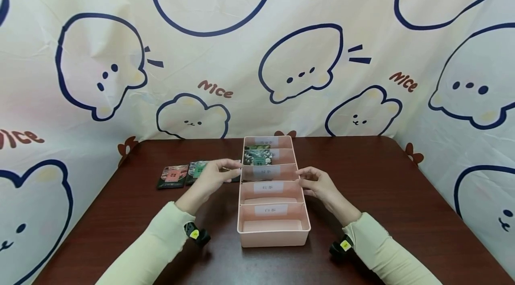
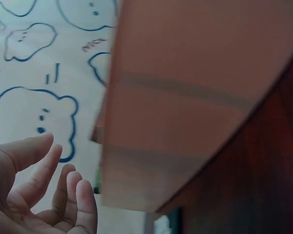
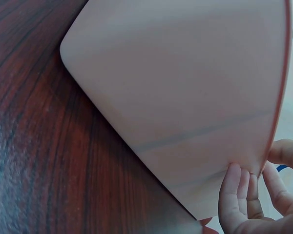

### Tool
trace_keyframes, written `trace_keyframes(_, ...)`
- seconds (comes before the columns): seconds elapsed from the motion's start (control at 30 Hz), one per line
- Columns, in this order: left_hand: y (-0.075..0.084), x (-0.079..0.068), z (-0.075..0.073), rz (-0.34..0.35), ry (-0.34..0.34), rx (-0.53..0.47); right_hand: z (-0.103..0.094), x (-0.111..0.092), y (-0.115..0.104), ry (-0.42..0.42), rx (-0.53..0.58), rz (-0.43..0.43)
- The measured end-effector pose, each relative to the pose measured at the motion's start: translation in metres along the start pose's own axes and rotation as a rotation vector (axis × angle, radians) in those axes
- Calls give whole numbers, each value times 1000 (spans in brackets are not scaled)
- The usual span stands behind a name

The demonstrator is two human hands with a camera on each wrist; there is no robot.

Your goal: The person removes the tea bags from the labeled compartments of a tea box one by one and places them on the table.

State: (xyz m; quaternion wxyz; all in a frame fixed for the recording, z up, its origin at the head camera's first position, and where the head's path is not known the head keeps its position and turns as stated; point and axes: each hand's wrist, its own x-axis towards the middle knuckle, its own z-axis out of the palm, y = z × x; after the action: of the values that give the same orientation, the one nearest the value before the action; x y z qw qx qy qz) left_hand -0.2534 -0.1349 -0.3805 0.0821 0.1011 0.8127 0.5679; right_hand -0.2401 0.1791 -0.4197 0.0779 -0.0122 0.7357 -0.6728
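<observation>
A long pink divided box (image 1: 273, 238) with white labels stands on the table, its compartments running away from me. Dark packets (image 1: 257, 157) with green labels stand in its two farthest compartments. At the box's left side is my left hand (image 1: 213, 180), fingers loosely bent. The left wrist view shows that hand (image 2: 49, 190) apart from the box wall (image 2: 185, 97), with nothing between thumb and fingers. My right hand (image 1: 322, 186) holds the right rim near the middle. In the right wrist view, several fingertips (image 3: 229, 180) press the outer wall, with others at the rim.
Left of the box lie a dark packet with a red label (image 1: 174, 176) and another with a green label (image 1: 196, 170). More packet edges show partly behind my left hand. A printed cloth (image 1: 249, 61) hangs behind the brown table (image 1: 346, 155).
</observation>
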Motion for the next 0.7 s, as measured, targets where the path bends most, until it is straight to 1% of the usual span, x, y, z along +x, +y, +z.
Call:
trace_keyframes(0.1, -7, -1, 6, -9, -22, 10, 0, 0, 1, 0, -6, 5)
trace_keyframes(0.13, -4, -4, 7, -11, -27, 9, 0, 0, 0, 1, -7, 6)
trace_keyframes(0.2, -7, -3, 10, 3, -42, 15, 0, 1, 0, 2, -5, 7)
trace_keyframes(0.33, -11, -1, 16, 16, -68, 35, 0, 0, 1, 10, -28, -1)
trace_keyframes(0.37, -16, 2, 18, 19, -70, 44, 0, 0, 1, 13, -28, -4)
trace_keyframes(0.47, -17, 4, 22, 14, -65, 89, 0, 1, 1, 17, -37, -14)
trace_keyframes(0.57, -18, 6, 25, 21, -47, 137, 1, 1, 2, 18, -35, -17)
trace_keyframes(0.7, -19, 6, 26, 32, -25, 170, 1, 1, 1, 18, -34, -12)
